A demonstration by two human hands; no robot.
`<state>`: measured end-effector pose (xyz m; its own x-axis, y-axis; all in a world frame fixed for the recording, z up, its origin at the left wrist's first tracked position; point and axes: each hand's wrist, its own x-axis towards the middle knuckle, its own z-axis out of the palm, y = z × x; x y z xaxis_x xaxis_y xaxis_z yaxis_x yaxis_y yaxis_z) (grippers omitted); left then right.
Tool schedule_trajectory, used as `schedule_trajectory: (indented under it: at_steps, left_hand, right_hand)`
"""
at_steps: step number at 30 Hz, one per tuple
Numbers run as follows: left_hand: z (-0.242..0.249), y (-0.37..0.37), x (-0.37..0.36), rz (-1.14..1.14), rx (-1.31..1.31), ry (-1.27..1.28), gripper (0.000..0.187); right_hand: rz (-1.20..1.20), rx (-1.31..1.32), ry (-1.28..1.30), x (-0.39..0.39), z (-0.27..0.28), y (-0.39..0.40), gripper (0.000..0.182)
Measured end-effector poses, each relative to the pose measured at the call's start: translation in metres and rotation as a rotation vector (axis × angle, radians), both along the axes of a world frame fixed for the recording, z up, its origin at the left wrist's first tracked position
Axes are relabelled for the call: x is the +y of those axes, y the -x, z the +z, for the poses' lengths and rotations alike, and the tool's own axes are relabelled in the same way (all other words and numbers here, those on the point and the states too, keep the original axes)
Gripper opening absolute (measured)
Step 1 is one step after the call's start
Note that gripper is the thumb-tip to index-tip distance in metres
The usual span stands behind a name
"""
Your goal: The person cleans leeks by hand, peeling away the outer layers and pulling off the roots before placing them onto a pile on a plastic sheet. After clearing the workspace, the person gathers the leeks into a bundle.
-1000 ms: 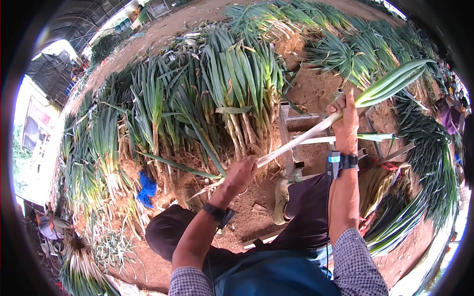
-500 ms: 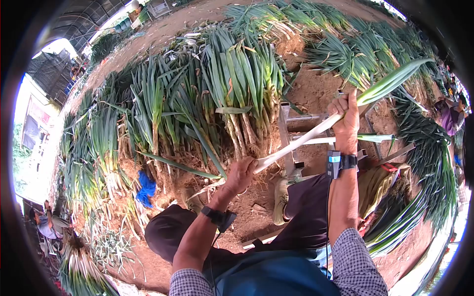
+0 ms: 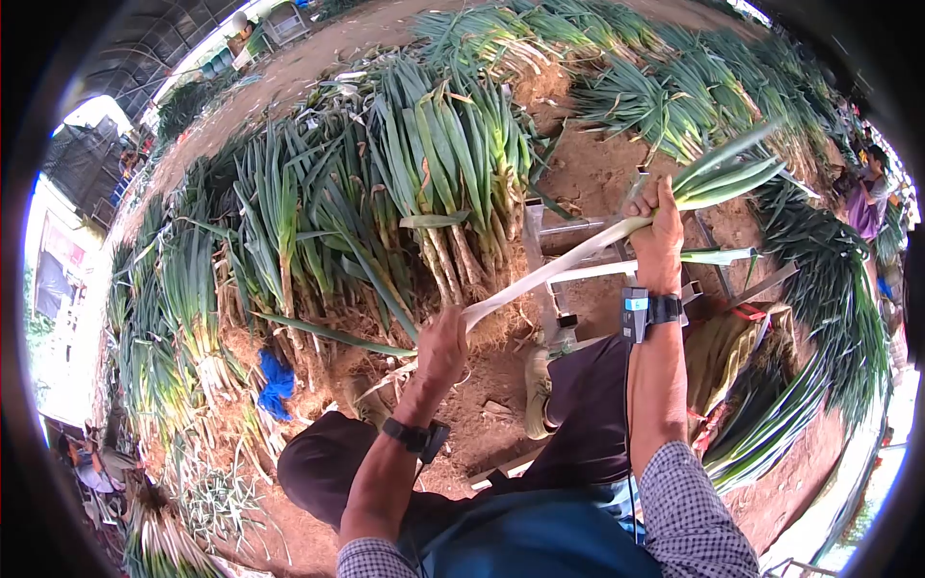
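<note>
A long green onion [image 3: 554,269] slants across the middle, its white stalk low on the left and green leaves up on the right. My left hand [image 3: 443,344] is closed around the root end, which the fingers hide. My right hand [image 3: 658,236] is closed around the stalk just below the leaves. Behind my right wrist, a second green onion [image 3: 718,256] lies across a metal frame [image 3: 568,235]. Pale, thin strips [image 3: 387,378] show beside my left hand, near a loose green leaf [image 3: 332,334].
Upright bunches of green onions [image 3: 424,164] stand on the soil ahead and left. More piles [image 3: 819,260] lie at the right. A blue cloth-like bundle [image 3: 276,385] sits among the roots. Other people [image 3: 867,197] are at the far right and lower left.
Both hands keep hold of the green onion. The whole view has shifted slightly left. The held onion's leaves now spread apart more than before.
</note>
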<state>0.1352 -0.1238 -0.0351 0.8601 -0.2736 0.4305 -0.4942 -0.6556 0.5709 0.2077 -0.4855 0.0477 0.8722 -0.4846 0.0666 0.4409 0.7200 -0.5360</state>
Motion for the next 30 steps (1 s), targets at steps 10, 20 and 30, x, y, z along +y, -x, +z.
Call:
schedule_trajectory:
  at_steps: [10,20,30]
  left_hand:
    - [0.014,0.009,-0.012,-0.168,-0.005,0.046,0.013]
    - [0.147,0.015,0.007,0.003,-0.115,0.768,0.027]
    - [0.079,0.041,0.061,0.051,0.214,-0.145,0.04]
  right_hand:
    - [0.01,-0.056,0.1,0.002,0.009,0.001,0.019]
    - [-0.045,0.074,0.019,0.007,-0.009,-0.008,0.023]
    - [0.006,-0.076,-0.002,-0.008,0.006,0.002,0.023]
